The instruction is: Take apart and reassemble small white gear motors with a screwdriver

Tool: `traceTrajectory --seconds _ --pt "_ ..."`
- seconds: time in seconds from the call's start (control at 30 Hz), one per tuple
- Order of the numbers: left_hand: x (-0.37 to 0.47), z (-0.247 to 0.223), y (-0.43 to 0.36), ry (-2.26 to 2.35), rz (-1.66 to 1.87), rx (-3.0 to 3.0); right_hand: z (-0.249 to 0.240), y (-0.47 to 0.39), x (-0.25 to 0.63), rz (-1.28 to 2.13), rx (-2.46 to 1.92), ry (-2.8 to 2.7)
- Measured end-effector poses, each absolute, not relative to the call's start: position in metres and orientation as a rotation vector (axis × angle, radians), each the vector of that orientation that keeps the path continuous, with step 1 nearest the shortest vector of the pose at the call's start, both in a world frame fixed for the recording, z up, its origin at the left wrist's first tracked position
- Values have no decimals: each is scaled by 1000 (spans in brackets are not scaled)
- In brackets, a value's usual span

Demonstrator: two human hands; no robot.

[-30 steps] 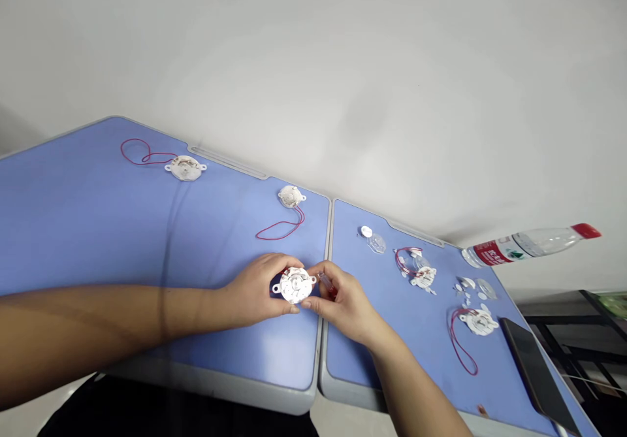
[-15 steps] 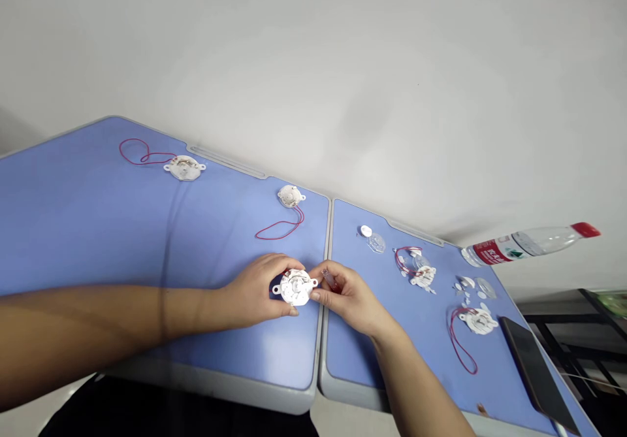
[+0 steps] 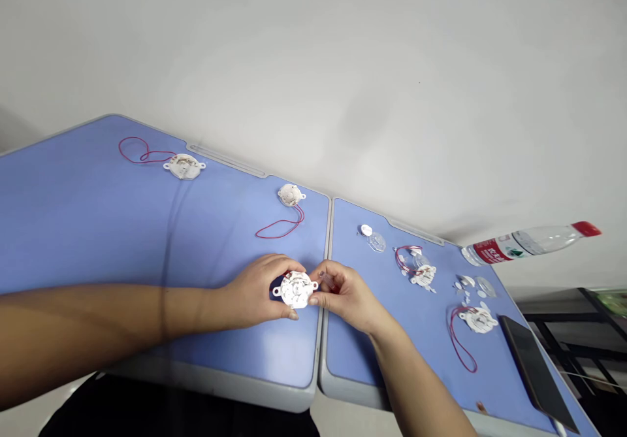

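Note:
A round white part with two side lugs [image 3: 296,290] is held above the left blue table near its right edge. Fingers and thumb of my left hand [image 3: 257,293] grip it from the left. My right hand [image 3: 345,295] pinches its right lug with thumb and fingertip, and a small clear-and-reddish piece [image 3: 327,281] shows inside the curled fingers. Behind them lies a similar white part [image 3: 291,195] with a red wire loop [image 3: 281,231]. Farther left rests another white part [image 3: 185,166] with red wire.
On the right table [image 3: 353,358] are a white disc [image 3: 366,230], a clear cover [image 3: 376,242], two wired white parts [image 3: 423,275], [image 3: 479,319] among small loose pieces, a black phone [image 3: 536,372] and a red-capped bottle [image 3: 533,241]. A wall stands behind.
My right thumb and fingers have shifted slightly at the right lug. The reddish piece in that hand looks paler and less visible. My left hand has stayed in place.

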State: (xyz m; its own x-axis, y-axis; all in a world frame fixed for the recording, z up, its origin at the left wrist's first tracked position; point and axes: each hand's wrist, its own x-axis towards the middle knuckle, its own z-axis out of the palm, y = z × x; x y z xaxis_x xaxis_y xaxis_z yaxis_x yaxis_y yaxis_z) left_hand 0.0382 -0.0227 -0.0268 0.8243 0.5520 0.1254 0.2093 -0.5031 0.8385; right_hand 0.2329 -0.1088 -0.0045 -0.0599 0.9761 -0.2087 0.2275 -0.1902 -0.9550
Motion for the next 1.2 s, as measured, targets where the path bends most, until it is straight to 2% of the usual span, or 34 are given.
traceTrajectory --seconds 1.2 --pt "38 -27 -22 557 472 2076 -4 -112 236 1280 -1556 -1391"
